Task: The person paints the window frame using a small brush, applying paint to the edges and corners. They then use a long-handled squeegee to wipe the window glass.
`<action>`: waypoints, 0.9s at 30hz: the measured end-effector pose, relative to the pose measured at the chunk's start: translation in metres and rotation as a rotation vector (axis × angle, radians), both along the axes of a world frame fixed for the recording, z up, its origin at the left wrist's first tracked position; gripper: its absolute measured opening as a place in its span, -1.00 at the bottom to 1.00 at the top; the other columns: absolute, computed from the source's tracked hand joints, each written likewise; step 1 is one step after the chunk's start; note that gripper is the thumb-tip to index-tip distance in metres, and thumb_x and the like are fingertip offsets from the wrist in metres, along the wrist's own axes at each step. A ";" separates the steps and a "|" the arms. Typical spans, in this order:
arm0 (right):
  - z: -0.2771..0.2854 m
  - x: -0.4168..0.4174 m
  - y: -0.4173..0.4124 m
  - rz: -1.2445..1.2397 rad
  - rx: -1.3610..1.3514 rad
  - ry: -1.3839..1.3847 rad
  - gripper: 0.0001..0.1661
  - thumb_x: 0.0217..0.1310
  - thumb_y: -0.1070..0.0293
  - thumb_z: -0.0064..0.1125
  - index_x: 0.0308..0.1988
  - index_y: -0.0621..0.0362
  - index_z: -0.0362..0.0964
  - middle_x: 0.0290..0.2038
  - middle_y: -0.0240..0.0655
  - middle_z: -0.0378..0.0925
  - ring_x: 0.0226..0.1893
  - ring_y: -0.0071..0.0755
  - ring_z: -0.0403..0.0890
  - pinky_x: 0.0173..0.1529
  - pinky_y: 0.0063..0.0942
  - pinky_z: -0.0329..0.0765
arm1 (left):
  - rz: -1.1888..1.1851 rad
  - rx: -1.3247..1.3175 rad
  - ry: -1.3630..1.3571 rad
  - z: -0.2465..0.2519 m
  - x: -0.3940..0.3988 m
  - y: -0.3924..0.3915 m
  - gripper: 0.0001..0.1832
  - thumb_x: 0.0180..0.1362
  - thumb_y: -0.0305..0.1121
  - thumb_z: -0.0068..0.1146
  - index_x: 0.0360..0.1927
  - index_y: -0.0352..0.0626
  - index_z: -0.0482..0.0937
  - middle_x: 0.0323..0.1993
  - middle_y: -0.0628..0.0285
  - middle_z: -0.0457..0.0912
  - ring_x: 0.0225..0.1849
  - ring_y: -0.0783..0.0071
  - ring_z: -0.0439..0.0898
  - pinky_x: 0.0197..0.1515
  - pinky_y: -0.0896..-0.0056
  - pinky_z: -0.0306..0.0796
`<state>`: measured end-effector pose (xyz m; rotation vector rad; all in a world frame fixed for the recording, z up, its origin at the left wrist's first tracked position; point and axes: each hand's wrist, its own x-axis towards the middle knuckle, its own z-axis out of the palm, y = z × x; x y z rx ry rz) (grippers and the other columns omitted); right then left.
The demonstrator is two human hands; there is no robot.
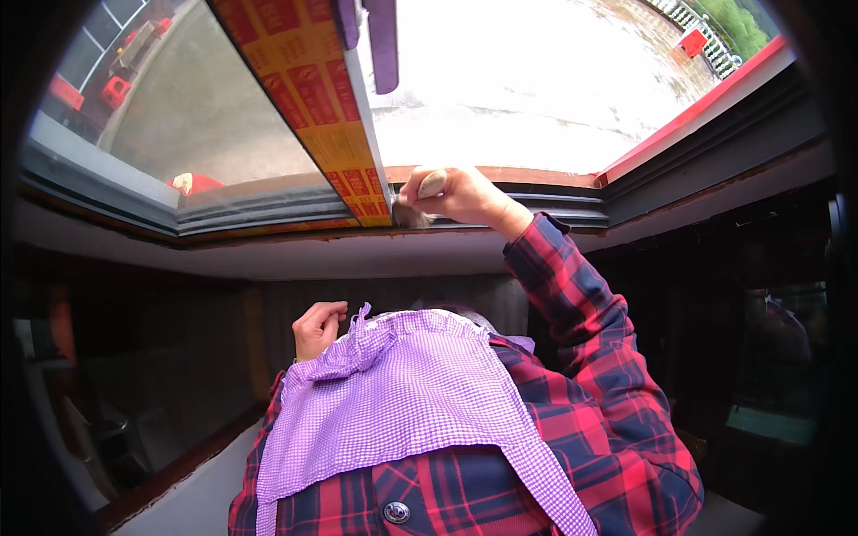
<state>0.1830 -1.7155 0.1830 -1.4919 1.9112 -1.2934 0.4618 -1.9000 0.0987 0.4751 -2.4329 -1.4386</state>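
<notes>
My right hand [462, 195] grips a brush by its pale, rounded handle [432, 183]. The brush's bristles [411, 216] reach down into the sliding window's track [549, 206], right beside the foot of the sash frame [348, 147]. Yellow and red printed protective film covers that frame. My left hand [320, 329] is held low in front of my body, fingers curled, next to the ruffled edge of a purple checked apron [402, 388]. Its palm is turned out of sight, so I cannot tell whether anything is in it.
A purple strip [383, 47] hangs by the sash's upper part. The glass pane [214, 114] fills the left side; to the right the window is open onto bright ground. A pale sill [322, 258] runs below the track. Outside stands a red plastic stool [115, 92].
</notes>
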 end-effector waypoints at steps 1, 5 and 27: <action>-0.006 -0.001 0.002 -0.127 -0.051 -0.015 -0.90 0.10 0.60 0.20 -0.30 0.23 0.52 -0.31 -0.34 0.62 -0.23 -0.54 0.58 -0.13 -0.55 0.54 | 0.009 -0.032 0.009 0.003 0.000 0.000 -0.75 0.04 -0.75 -0.05 -0.28 -0.34 0.63 -0.39 0.11 0.65 -0.39 0.43 0.66 -0.33 0.51 0.52; 0.014 -0.005 0.032 -0.336 -0.306 0.002 -0.90 0.15 0.62 0.16 -0.29 0.21 0.54 -0.24 -0.30 0.63 -0.15 -0.43 0.63 -0.09 -0.49 0.59 | 0.094 -0.051 0.041 0.003 0.009 -0.001 -0.78 0.07 -0.73 -0.04 -0.29 -0.34 0.63 -0.39 0.10 0.65 -0.41 0.42 0.66 -0.34 0.51 0.52; 0.013 -0.003 0.015 -0.758 -0.603 0.092 -0.94 0.07 0.62 0.22 -0.39 0.25 0.54 -0.31 -0.40 0.64 -0.29 -0.65 0.60 -0.24 -0.64 0.53 | -0.327 -1.303 0.536 0.138 -0.105 0.021 -0.75 0.02 -0.42 0.12 -0.18 -0.09 0.64 0.05 0.34 0.56 0.27 0.38 0.35 0.43 0.07 -0.06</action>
